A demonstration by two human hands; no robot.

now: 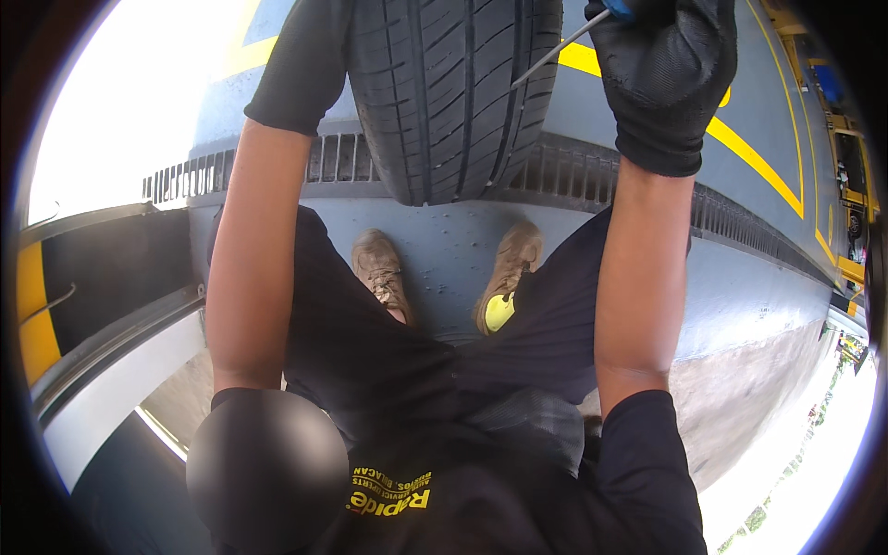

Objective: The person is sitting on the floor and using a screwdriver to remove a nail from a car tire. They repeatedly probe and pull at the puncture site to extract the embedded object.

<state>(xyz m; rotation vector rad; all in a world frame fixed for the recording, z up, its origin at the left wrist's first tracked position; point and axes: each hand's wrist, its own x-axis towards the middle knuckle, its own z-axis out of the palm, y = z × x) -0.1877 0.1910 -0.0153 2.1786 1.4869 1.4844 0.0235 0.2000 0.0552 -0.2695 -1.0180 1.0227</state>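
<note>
Blue-grey painted floor [435, 264] spreads around the tyre [453, 97], upper centre of the frame; it should prove heavy, stiff and grippy, best held by both sides. My right hand [668, 79] grips a blue-handled screwdriver [561, 48]; my left hand [303, 69] has fingers cut off, hold unclear.

left hand [301, 69] black-gloved, fingers cut off by the top edge, can't tell if curled. right hand [666, 83] gloved too, fingers curled in. wrists below the fingers, roughly straight. bare left forearm [262, 250] and right forearm [643, 277] trail back behind the fingers.
</note>
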